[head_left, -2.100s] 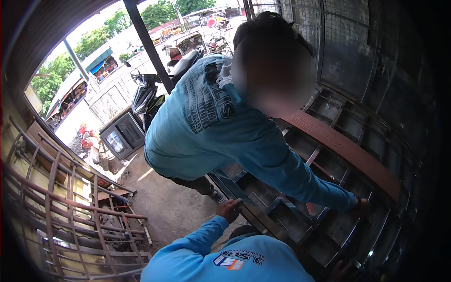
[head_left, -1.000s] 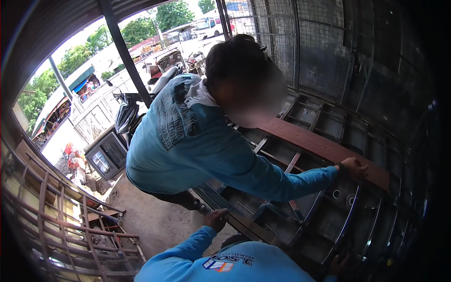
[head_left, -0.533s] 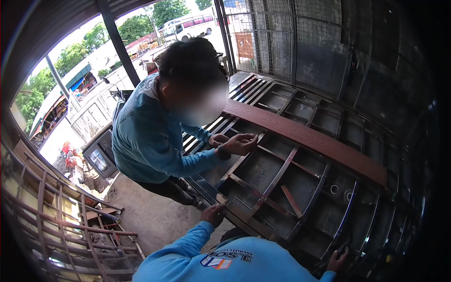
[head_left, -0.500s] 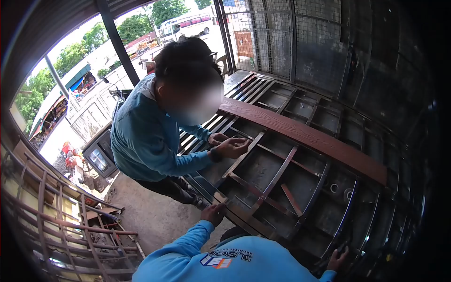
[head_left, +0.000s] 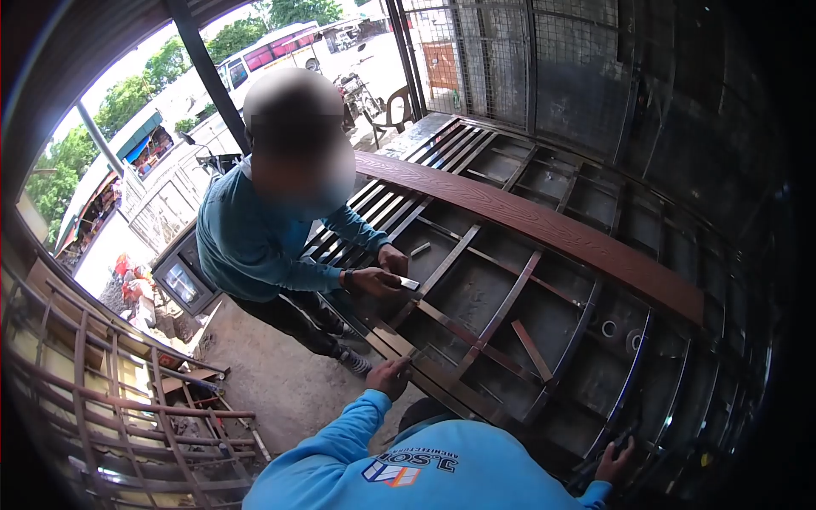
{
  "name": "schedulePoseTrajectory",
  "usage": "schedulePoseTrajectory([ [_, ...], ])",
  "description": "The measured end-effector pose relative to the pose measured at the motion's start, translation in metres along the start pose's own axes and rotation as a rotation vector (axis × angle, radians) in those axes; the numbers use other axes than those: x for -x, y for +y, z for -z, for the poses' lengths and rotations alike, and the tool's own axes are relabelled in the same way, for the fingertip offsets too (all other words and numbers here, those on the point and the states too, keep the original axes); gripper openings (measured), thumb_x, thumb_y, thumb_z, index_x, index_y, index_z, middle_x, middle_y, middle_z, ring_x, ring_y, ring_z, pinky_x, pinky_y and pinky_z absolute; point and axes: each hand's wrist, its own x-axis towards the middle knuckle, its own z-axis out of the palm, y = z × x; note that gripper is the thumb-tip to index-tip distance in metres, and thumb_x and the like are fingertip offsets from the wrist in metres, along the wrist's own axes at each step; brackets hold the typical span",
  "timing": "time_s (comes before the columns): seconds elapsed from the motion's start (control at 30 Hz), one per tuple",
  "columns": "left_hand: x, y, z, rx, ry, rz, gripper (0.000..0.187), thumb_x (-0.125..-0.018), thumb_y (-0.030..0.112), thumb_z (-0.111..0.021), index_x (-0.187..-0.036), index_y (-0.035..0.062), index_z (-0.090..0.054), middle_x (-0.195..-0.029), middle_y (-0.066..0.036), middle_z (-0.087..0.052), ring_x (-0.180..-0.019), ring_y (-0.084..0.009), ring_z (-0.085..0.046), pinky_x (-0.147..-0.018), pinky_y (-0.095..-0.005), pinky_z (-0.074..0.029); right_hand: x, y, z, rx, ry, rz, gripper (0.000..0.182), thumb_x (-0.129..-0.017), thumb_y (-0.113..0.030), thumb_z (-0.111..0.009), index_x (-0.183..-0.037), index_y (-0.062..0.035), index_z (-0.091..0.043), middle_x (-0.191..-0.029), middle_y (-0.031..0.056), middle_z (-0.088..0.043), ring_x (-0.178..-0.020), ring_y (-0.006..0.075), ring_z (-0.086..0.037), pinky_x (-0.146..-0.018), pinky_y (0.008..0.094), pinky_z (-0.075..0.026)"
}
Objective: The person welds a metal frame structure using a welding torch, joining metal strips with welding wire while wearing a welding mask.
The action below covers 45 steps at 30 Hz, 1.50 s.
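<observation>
My left hand [head_left: 389, 377] is at the near left edge of a dark metal frame [head_left: 480, 342], its fingers closed at the edge; what they hold, if anything, is too small to tell. Over at the lower right, my right hand [head_left: 615, 461] is beside the frame's near side with fingers apart, and nothing shows in it. A long reddish-brown wood-grain plank [head_left: 544, 228] lies across the frame. A short brown strip [head_left: 532, 350] rests slantwise between the bars.
A co-worker [head_left: 255, 229] in a blue top stands at the frame's left side, holding a small light piece [head_left: 409, 283]. Metal racks [head_left: 161, 399] stand at the lower left. A chair [head_left: 393, 112] and mesh panels [head_left: 484, 59] are behind.
The co-worker has shifted left and lowered their hands, and the light piece now shows in them. My two hands have stayed nearly in place.
</observation>
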Motion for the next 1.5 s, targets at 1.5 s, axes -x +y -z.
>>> schedulePoseTrajectory([
  [1.5,-0.001,0.009,0.011,0.041,-0.127,0.119,0.041,-0.088,0.028,-0.067,-0.129,0.0239,-0.067,-0.094,-0.010,-0.066,-0.091,-0.0328,-0.068,-0.078,-0.0447,-0.056,-0.006,0.003,0.015,0.037,-0.014,0.037,0.060,-0.100,-0.017,-0.061,-0.151,0.0002,-0.036,-0.150,0.0222,-0.045,-0.136,0.0333,-0.049,-0.115,0.0420,-0.038],
])
